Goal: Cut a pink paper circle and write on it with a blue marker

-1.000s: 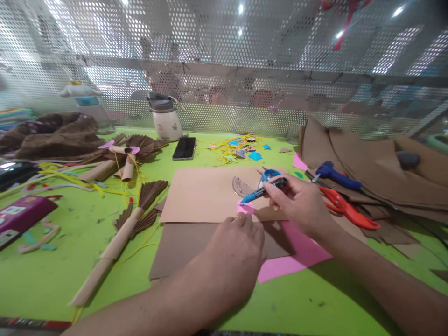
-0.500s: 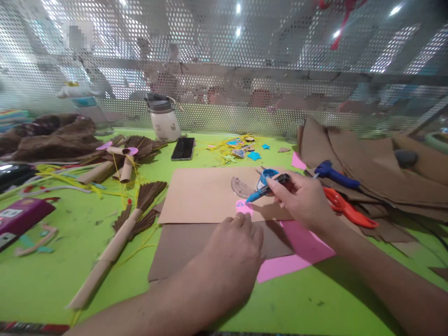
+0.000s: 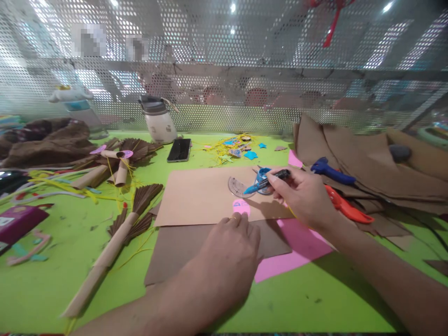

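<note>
My right hand (image 3: 304, 196) is closed around a blue marker (image 3: 261, 183) with a black end. The marker's tip is raised above a small pink paper circle (image 3: 241, 206), which bears blue pen marks. The fingertips of my left hand (image 3: 236, 242), bent and close together, press on the circle's near edge. Beneath it lies a tan cardboard sheet (image 3: 196, 193), over a darker brown sheet (image 3: 185, 247). A clear protractor (image 3: 238, 187) and a blue tape roll (image 3: 263, 175) lie beside the marker; my right hand partly hides the roll.
Pink paper (image 3: 297, 254) sticks out under the brown sheet. Orange-handled scissors (image 3: 350, 205), a blue-handled tool (image 3: 332, 171) and stacked cardboard (image 3: 357, 154) are at right. A paper broom (image 3: 108, 252) lies left. Behind are a phone (image 3: 179, 150), a bottle (image 3: 159, 121) and a perforated screen (image 3: 224, 93).
The marker tip has lifted off the pink circle and moved slightly up and away. More blue marks show on the circle. My left hand still presses there.
</note>
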`<state>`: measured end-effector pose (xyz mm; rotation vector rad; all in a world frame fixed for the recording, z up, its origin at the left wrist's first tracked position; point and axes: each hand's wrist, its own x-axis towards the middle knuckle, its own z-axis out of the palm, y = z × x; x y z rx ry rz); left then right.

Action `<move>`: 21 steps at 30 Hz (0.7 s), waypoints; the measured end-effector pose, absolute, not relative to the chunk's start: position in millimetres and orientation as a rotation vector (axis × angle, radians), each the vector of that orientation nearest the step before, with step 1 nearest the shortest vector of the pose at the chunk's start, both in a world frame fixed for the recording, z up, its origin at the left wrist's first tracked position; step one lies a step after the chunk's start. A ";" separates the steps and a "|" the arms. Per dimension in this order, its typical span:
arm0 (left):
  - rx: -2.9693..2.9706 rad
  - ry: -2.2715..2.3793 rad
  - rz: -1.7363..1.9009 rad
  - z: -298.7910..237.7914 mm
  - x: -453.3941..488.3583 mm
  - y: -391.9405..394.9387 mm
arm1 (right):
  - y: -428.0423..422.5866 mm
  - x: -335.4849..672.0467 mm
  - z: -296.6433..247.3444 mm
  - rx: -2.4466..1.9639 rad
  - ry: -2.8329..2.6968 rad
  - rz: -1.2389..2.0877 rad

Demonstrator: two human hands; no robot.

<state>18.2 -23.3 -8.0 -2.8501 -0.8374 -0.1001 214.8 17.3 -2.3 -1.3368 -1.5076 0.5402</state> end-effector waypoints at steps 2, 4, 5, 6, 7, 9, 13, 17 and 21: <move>-2.848 -0.841 -0.096 -7.9 18.5 -23.4 | 16.1 211.3 -2.4 -1.350 -1.545 0.535; -2.851 -0.848 -0.090 -8.1 18.4 -23.5 | 14.4 207.0 -2.6 -1.364 -1.565 0.538; -2.852 -0.844 -0.088 -8.4 18.1 -23.6 | 13.6 205.0 -2.7 -1.368 -1.572 0.546; -2.852 -0.835 -0.090 -8.9 17.8 -23.8 | 12.9 203.2 -2.9 -1.372 -1.579 0.556; -2.848 -0.826 -0.093 -9.4 17.3 -23.9 | 12.3 201.7 -3.2 -1.374 -1.588 0.569; -2.840 -0.813 -0.091 -10.9 16.6 -24.2 | 11.7 199.3 -3.9 -1.375 -1.604 0.590; -2.824 -0.798 -0.081 -13.2 16.7 -23.9 | 10.9 196.9 -5.8 -1.378 -1.615 0.590; -2.831 -0.813 -0.056 -12.8 18.5 -22.9 | 9.7 196.2 -7.5 -1.378 -1.616 0.592; -2.832 -0.796 -0.038 -12.0 19.1 -23.0 | 9.5 195.4 -7.9 -1.371 -1.614 0.586</move>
